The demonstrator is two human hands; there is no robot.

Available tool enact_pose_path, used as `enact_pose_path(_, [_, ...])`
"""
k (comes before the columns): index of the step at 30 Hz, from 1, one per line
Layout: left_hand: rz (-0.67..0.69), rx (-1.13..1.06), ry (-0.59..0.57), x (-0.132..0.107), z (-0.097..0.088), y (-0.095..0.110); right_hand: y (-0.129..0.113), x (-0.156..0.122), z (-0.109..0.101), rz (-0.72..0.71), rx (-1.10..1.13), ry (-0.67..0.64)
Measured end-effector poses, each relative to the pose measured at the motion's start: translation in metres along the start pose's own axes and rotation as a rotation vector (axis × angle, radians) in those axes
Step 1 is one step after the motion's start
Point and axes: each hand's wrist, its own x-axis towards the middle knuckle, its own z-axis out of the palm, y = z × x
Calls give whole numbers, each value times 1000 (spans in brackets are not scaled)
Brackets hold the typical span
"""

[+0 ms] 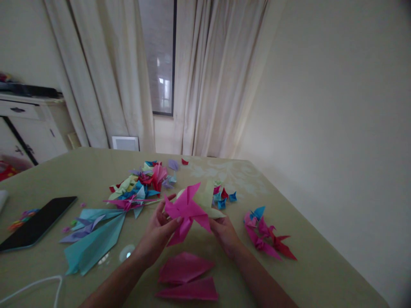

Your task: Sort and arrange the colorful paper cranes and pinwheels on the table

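A bright pink paper pinwheel (185,207) is held up over the table, gripped by my left hand (158,229) between thumb and fingers. Behind it shows a pale yellow-green folded paper (205,197), partly hidden by the pink blades. My right hand (224,233) has its fingers closed at the lower edge of that pale paper, near the tip of a pink blade. Some of both hands' fingers are hidden behind the paper. Below the hands, close to me, lies a pink paper plane (186,276).
On the left are a teal paper plane (96,235), a dark tablet-like slab (37,222) and a white cable (35,283). A heap of origami (141,184) sits farther back. Small folded pieces (222,197) and red and pink cranes (266,235) lie rightward. A wall (337,128) borders the table's right side.
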Motion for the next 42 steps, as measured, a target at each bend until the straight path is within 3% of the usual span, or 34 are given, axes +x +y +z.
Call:
enact_pose_path(4, [0, 51, -25, -1, 1, -3, 4, 1, -1, 48, 66, 19])
enact_pose_path(17, [100, 214, 64, 3, 1, -7, 10, 1, -2, 87, 115, -71])
enact_pose_path(24, [225, 231, 40, 2, -1, 3, 6, 3, -4, 46, 178, 123])
enact_pose_path(31, [230, 334, -82, -1, -13, 7, 12, 3, -9, 3, -13, 49])
enact_pose_path(39, [238, 382, -44, -3, 1, 5, 5, -4, -1, -59, -186, -55])
enact_pose_path(42, [263, 422, -3, -5, 1, 7, 5, -1, -3, -65, -208, -10])
